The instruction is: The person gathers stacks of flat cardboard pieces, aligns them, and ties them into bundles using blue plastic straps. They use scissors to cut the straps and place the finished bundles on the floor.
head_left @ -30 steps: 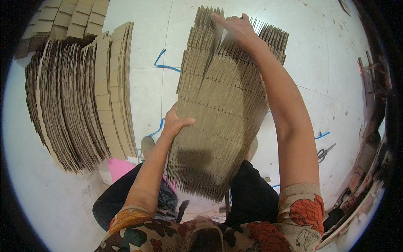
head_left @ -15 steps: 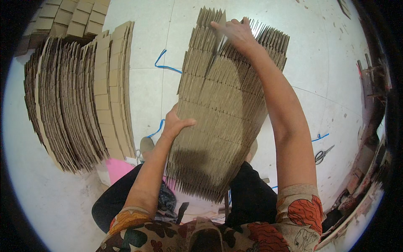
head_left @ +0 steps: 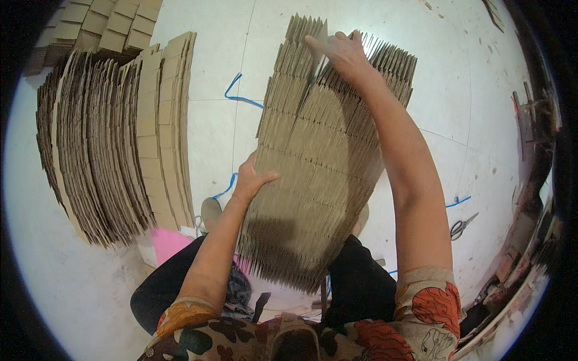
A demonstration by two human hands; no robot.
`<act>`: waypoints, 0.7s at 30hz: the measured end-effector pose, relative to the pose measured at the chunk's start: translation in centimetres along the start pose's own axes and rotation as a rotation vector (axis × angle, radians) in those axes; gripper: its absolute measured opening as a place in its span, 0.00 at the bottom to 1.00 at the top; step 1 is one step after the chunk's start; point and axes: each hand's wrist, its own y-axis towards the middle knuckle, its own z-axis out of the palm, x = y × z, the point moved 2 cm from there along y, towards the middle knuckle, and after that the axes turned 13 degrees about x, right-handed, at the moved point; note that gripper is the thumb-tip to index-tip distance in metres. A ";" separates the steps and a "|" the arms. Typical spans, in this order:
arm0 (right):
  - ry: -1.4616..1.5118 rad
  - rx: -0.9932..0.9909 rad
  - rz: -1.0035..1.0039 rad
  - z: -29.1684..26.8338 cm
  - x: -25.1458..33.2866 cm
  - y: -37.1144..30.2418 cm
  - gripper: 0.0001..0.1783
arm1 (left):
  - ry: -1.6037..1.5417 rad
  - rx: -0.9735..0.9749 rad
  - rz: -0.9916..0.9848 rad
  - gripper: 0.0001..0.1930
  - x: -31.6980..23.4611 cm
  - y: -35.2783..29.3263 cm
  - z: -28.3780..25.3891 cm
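A thick bundle of notched brown cardboard strips, standing on edge and packed side by side, lies in front of me between my legs. My left hand grips its left side, the thumb laid across the top edges and the other fingers mostly hidden. At the far end my right hand grasps the strips, thumb stretched left and fingertips over the far edge. Near that hand a wedge-shaped gap splits the bundle, and the strips to its right fan apart. A blue strap shows at the bundle's left, partly hidden beneath it.
Tall rows of similar cardboard stand at the left, with more stacked cardboard behind. Black-handled scissors and a short blue strap piece lie on the floor at right. A pink sheet is by my left knee.
The bundle's far end and my right hand have come very slightly nearer. Both hands keep the same hold.
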 end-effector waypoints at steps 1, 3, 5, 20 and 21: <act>-0.005 -0.003 0.005 -0.1 0.1 0.1 0.26 | -0.013 0.003 0.001 0.40 -0.1 -0.1 0.0; 0.006 -0.056 0.003 0.0 0.0 0.2 0.24 | -0.039 0.010 0.005 0.39 -0.2 -0.1 0.1; -0.030 -0.124 0.017 0.1 -0.4 0.0 0.22 | 0.034 -0.002 0.021 0.37 0.0 0.1 0.0; 0.117 -0.168 0.002 0.4 0.1 -1.4 0.22 | 0.814 -0.563 0.059 0.49 -2.3 -1.9 -0.5; 0.098 -0.222 0.014 0.1 1.1 -1.5 0.23 | 0.771 -0.543 0.010 0.50 -2.6 -2.1 0.0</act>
